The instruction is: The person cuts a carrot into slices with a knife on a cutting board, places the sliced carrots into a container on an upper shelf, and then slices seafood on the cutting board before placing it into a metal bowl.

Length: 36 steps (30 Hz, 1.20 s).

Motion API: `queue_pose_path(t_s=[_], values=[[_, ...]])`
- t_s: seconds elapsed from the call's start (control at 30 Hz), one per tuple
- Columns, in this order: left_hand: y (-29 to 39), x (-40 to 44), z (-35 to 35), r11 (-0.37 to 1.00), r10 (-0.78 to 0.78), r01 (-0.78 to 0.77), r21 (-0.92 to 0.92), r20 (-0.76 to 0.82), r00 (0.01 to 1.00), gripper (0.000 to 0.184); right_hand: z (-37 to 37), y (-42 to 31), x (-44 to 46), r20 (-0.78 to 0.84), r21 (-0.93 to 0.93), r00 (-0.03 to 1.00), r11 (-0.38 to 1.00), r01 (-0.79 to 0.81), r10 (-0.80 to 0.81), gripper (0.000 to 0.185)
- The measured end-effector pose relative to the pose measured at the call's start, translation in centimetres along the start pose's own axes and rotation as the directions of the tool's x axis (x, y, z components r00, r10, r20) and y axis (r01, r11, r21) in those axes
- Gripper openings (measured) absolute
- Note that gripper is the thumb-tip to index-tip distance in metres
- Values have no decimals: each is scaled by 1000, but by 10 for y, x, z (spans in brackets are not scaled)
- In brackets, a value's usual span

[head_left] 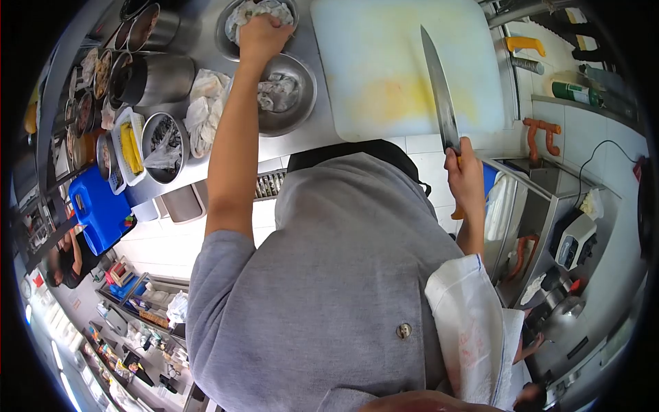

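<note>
My right hand is closed round the handle of a large knife. The blade points away from me and lies over the right part of a white cutting board with yellow stains. At the upper left, my left hand reaches down into a metal bowl of pale, wet, translucent food. Its fingertips are hidden, so its grip cannot be made out. A second metal bowl, nearer to me, holds more pale pieces.
Crumpled white plastic, a bowl of dark contents, a white basket with yellow items and metal pots stand on the left. A blue container is beyond the counter edge. Another person is at the far left.
</note>
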<state>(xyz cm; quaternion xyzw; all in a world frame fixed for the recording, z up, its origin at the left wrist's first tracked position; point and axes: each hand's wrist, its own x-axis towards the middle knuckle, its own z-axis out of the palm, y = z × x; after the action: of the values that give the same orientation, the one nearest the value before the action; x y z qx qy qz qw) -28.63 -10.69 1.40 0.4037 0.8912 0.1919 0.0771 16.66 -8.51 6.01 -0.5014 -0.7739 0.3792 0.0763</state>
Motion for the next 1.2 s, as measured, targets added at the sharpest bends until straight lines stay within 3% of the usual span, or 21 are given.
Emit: queue_pose_path(t_s=[0.2, 0.3, 0.4, 0.47, 0.57, 0.63, 0.67, 0.73, 0.83, 0.87, 1.03, 1.2], values=[[0, 0, -1, 995, 105, -105, -1, -35, 994, 40, 7, 7, -10, 17, 74, 997, 994, -82, 81, 14], [7, 1, 4, 980, 190, -196, -33, -128, 973, 42, 8, 7, -10, 34, 87, 994, 990, -111, 108, 14], [34, -10, -1, 956, 133, -173, -235, -177, 975, 43, 5, 5, -12, 2, 90, 997, 993, -79, 79, 13], [63, -27, 0, 770, 294, -241, -591, -7, 956, 36, 2, 5, -15, -24, 76, 998, 995, -60, 62, 13], [104, -65, 43, 598, 601, -392, -699, 67, 797, 25, 0, 4, -12, -12, 59, 998, 996, -59, 60, 14], [119, -91, 73, 707, 615, -400, -584, 228, 755, 24, 1, 6, -12, -32, 7, 999, 1000, 4, -4, 14], [121, -101, 76, 690, 631, -408, -598, 222, 743, 24, 0, 7, -13, -27, -42, 997, 996, 77, -78, 15], [119, -118, 74, 747, 627, -551, -372, 122, 769, 23, -7, -2, -18, 46, -183, 996, 980, 80, -73, 15], [117, -124, 68, 770, 575, -484, -416, 124, 808, 18, -14, -12, -26, 109, -289, 990, 950, 117, -88, 14], [117, -126, 71, 771, 572, -479, -420, 126, 810, 18, -17, -16, -29, 145, -353, 989, 932, 78, -28, 15], [116, -132, 80, 720, 604, -562, -408, -32, 796, 16, -32, -24, -40, 208, -494, 977, 867, 56, 56, 15], [115, -132, 82, 732, 589, -553, -398, -36, 807, 15, -9, -11, -14, 248, -498, 966, 846, 189, -69, 18]])
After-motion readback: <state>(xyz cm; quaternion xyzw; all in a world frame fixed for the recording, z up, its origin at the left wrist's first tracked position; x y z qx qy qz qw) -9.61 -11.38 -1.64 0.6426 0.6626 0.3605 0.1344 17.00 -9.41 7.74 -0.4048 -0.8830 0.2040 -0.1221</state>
